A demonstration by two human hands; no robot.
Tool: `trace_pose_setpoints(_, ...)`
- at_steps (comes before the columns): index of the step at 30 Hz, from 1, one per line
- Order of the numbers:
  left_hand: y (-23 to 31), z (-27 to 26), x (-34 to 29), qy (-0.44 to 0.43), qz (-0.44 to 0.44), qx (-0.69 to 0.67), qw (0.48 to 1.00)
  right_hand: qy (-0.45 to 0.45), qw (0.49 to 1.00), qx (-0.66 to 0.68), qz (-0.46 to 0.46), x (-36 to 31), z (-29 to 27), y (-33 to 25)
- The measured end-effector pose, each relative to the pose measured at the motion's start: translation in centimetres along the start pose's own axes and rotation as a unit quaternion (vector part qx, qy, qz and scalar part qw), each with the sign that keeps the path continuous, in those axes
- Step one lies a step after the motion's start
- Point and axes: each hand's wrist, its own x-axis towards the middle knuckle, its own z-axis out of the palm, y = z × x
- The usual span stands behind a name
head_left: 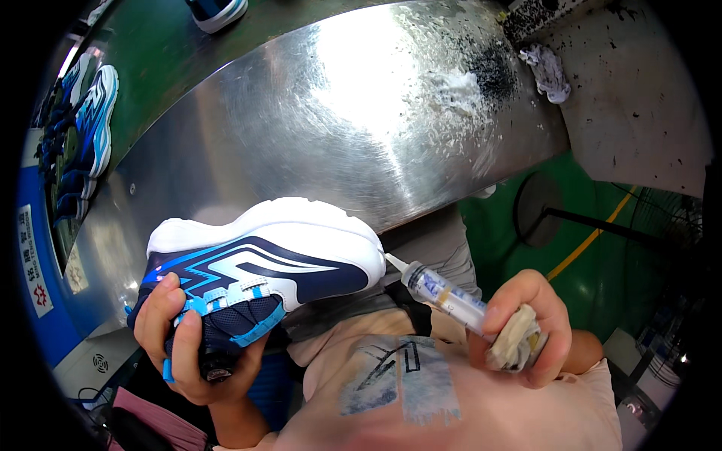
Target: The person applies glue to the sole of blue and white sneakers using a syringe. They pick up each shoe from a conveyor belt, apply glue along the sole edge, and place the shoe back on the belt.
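Observation:
My left hand [199, 342] is wrapped round the upper of a navy and light-blue sneaker [271, 263]. The shoe lies on its side in the air, its thick white sole turned up and away from me. From the right, my right hand [530, 327] grips a clear plastic syringe [447, 297] with a white tapered nozzle. That nozzle tip sits at the toe end of the sole, touching it or very close; I cannot tell which. A crumpled off-white cloth [515, 340] is bunched in the same hand around the syringe's rear end, hiding the plunger.
Beyond the shoe stretches a shiny metal worktop [301, 128], with white and black residue at its far right. A crumpled rag [547, 73] lies beside that. Several matching sneakers [98, 124] stand on the green surface at left, another [216, 13] at the top. A dark round-based stand [535, 210] is at right.

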Motion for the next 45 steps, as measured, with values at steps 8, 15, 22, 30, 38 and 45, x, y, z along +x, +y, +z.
trace_pose_setpoints(8,-0.4,0.3,3.0,-0.038,-0.012,-0.052,0.998,-0.046,0.991,-0.088,-0.088,0.7,-0.7,2.6)
trace_pose_setpoints(15,-2.5,0.3,7.8,-0.157,-0.014,-0.144,0.977,-0.040,0.981,-0.130,-0.137,2.1,-0.1,3.4)
trace_pose_setpoints(22,-3.6,0.7,11.1,-0.232,-0.101,-0.212,0.944,-0.071,0.936,-0.251,-0.237,3.2,-0.3,3.6)
trace_pose_setpoints(30,-3.8,1.2,14.3,-0.294,-0.141,-0.233,0.916,-0.082,0.927,-0.295,-0.214,2.5,-0.2,2.4)
trace_pose_setpoints(38,-18.0,3.0,18.8,0.078,-0.363,-0.434,0.821,0.165,0.813,-0.420,-0.367,7.4,-5.0,-0.9)
trace_pose_setpoints(45,-19.5,11.5,29.9,-0.011,-0.291,-0.011,0.957,0.201,0.695,-0.547,-0.421,9.8,-10.1,0.1)
